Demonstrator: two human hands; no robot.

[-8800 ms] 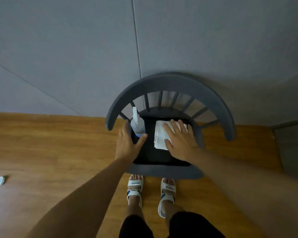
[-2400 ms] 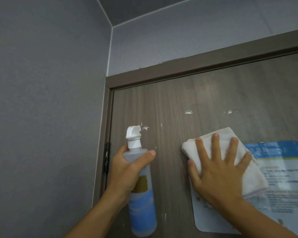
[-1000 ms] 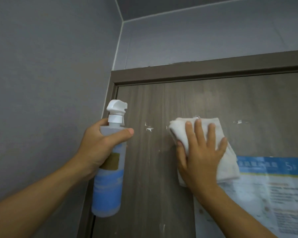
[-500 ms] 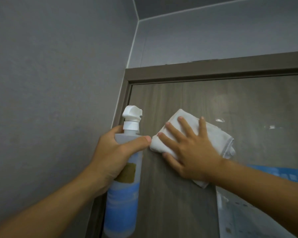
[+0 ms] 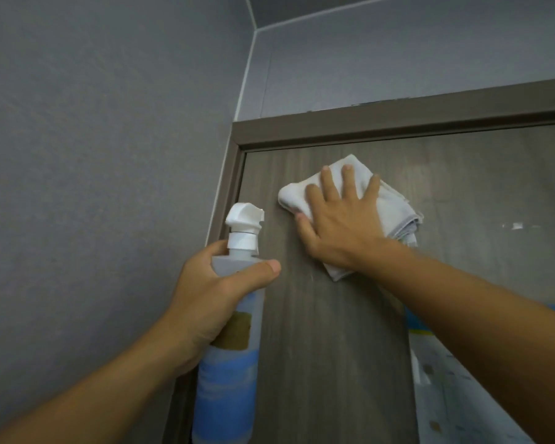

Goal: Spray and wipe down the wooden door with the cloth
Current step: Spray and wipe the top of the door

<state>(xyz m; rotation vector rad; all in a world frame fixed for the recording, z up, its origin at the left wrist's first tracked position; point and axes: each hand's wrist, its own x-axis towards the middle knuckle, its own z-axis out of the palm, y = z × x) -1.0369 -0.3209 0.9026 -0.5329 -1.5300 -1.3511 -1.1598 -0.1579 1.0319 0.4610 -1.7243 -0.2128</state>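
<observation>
While the right hand (image 5: 340, 225) has its fingers spread flat on the white cloth (image 5: 394, 206), pressing it against the wooden door (image 5: 327, 347) near the top left corner, there's a bunch of stuff that could go sideways here imo. The cloth is folded into a loose wad with layers sticking out past the palm on the right, so one hard swipe could let it unfold or slide out from under the hand, since nothing is actually pinching it.

The left hand (image 5: 212, 302) is wrapped around the spray bottle (image 5: 229, 363), thumb across the front just under the white nozzle (image 5: 244, 219), holding it upright close to the door frame (image 5: 228, 187). No finger I can see is on the trigger. It's a one-handed grip on a tall bottle, so a wet palm could drop it.

There's also a printed sheet (image 5: 430, 373) stuck on the door lower right, partly behind the forearm. Wiping down into it with a damp cloth could soak or peel it. And a few white flecks (image 5: 515, 225) sit further right, easy to miss if the wiping stays in this corner.
</observation>
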